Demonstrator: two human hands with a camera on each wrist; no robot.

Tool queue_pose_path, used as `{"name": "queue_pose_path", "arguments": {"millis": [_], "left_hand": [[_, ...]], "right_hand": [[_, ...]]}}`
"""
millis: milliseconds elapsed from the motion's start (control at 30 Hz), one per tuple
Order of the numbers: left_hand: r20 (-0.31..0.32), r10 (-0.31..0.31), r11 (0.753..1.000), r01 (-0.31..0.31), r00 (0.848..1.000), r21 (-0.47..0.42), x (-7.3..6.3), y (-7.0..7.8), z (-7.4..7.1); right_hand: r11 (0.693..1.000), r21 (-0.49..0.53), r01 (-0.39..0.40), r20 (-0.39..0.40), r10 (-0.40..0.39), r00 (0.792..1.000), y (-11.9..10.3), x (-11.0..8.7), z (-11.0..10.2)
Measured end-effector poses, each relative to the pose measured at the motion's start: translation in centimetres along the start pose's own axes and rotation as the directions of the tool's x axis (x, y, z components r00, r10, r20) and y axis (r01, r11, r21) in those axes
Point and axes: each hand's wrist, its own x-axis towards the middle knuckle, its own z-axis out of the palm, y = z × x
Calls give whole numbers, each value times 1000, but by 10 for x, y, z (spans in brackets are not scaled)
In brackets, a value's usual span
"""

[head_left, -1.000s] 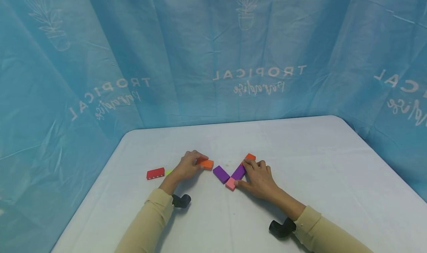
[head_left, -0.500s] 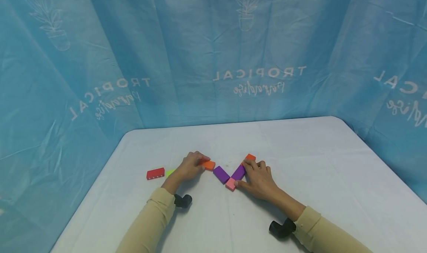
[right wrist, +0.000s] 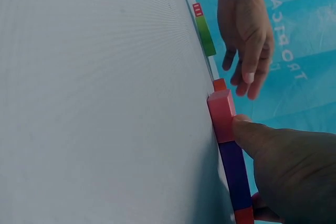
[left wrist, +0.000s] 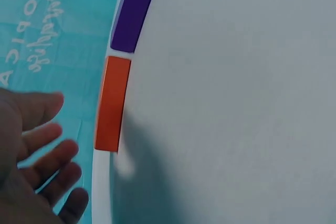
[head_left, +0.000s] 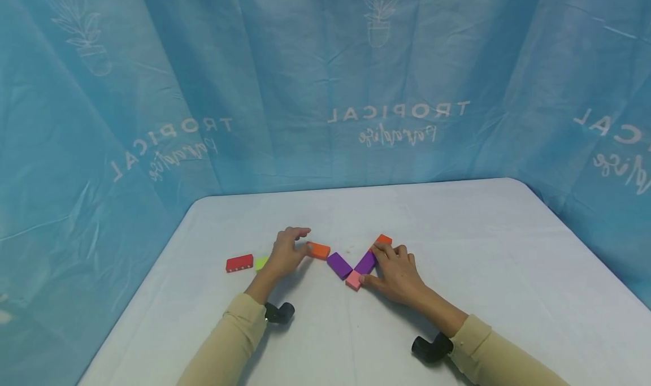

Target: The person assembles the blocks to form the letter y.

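Observation:
Near the left end of an orange block (head_left: pixel 319 250), my left hand (head_left: pixel 286 256) has its fingers spread. In the left wrist view, a gap shows between these fingers and the orange block (left wrist: pixel 112 103). A purple block (head_left: pixel 339 266) slants just right of it and meets a pink block (head_left: pixel 353 280). From the pink one, a second purple block (head_left: pixel 365 263) and another orange block (head_left: pixel 382 240) run up to the right, forming a V. My right hand (head_left: pixel 398 276) rests along that arm, thumb against the pink block (right wrist: pixel 222 115), bent fingers at the purple and orange ones.
A red block (head_left: pixel 239 263) with white dots lies left on the white table (head_left: pixel 458 233). Beside it is a lime green block (head_left: pixel 261 263), partly behind my left wrist. Blue printed curtains (head_left: pixel 325 64) hang round the back and sides. Dark wrist cameras (head_left: pixel 432 347) sit under both sleeves.
My left hand slid the left orange block slightly right toward the purple one, then let go and drew back left with fingers opened. My right hand stayed in place.

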Motion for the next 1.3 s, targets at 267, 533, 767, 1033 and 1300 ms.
{"name": "queue_pose_path", "arguments": {"millis": [267,533,767,1033,1300], "left_hand": [[-93,-90,991,79,992,-111,-4,1,6],[-213,-73,997,77,974,8,-6,1,18],[-224,-66,993,86,972,82,-6,3,19],[-206,-64,984,96,976,150,-6,4,23],[-176,-44,985,72,984,157,-5,4,23]], "right_hand": [[1000,18,0,-11,0,1000,2,-1,0],[1000,15,13,-22,-12,1000,3,0,1],[1000,20,20,-28,-20,999,4,0,1],[1000,19,17,-23,-17,1000,4,0,1],[1000,16,11,-12,-11,1000,3,0,1]]}}
